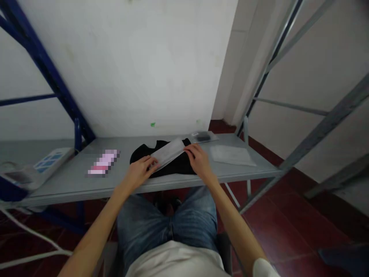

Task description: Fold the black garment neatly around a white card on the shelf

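Both hands hold a whitish translucent plastic bag [169,151], tilted so its right end lies higher. My left hand [143,168] grips its lower left end, fingers curled over the edge. At the upper right end, my right hand [198,158] pinches the edge between thumb and fingers. Beneath the bag a black cloth item [180,165] lies spread on the grey shelf; its kind does not show, since the bag and hands cover part of it.
Right of the hands lie flat whitish plastic bags [232,154]. Behind them is a clear packet [203,136] with something black inside. A pixelated pink phone-like object [104,162] lies left, and a white box [53,163] stands farther left. Metal frame posts [261,84] flank the grey shelf [123,181].
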{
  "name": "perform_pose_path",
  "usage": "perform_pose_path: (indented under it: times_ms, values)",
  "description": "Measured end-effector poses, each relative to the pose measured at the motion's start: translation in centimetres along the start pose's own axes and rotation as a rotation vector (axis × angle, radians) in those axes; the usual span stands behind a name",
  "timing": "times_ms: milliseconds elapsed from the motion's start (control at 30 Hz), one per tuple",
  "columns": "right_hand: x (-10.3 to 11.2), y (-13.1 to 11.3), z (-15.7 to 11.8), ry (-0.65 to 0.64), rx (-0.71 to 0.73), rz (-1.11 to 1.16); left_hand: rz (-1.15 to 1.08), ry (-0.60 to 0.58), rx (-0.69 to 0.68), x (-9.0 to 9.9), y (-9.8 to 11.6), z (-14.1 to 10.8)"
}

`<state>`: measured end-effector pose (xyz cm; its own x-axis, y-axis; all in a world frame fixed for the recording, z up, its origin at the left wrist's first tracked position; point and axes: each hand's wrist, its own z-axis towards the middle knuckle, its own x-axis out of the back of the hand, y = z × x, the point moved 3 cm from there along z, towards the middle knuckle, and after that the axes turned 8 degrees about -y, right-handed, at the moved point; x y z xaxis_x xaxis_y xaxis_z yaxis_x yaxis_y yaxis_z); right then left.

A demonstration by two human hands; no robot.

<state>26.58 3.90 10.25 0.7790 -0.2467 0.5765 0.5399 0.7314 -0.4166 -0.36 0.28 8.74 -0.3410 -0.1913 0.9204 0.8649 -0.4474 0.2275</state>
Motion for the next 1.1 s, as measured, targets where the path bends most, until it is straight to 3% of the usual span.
perform_pose_path:
  times_ms: [500, 733, 800, 933, 1100]
  values:
    - [-0.2, 0.7, -0.2, 0.069, -0.100, -0.014, 0.055, -0.016, -0.115, 0.0, 1.2, 0.0]
    - [-0.2, -1.9, -0.3, 0.154, 0.010, -0.212, 0.208, 0.107, -0.116, -0.1, 1.9, 0.2]
    - [-0.8, -2.9, -0.3, 0.108, 0.057, -0.225, 0.245, 0.146, -0.125, -0.2, 2.1, 0.2]
    - [-2.7, -4.0, -0.5, -0.107, 0.118, -0.240, 0.298, 0.218, -0.149, -0.4, 2.4, 0.0]
    - [-4.4, -3.7, -1.0, -0.214, 0.019, -0.331, 0.346, 0.315, -0.149, -0.3, 2.9, -0.1]
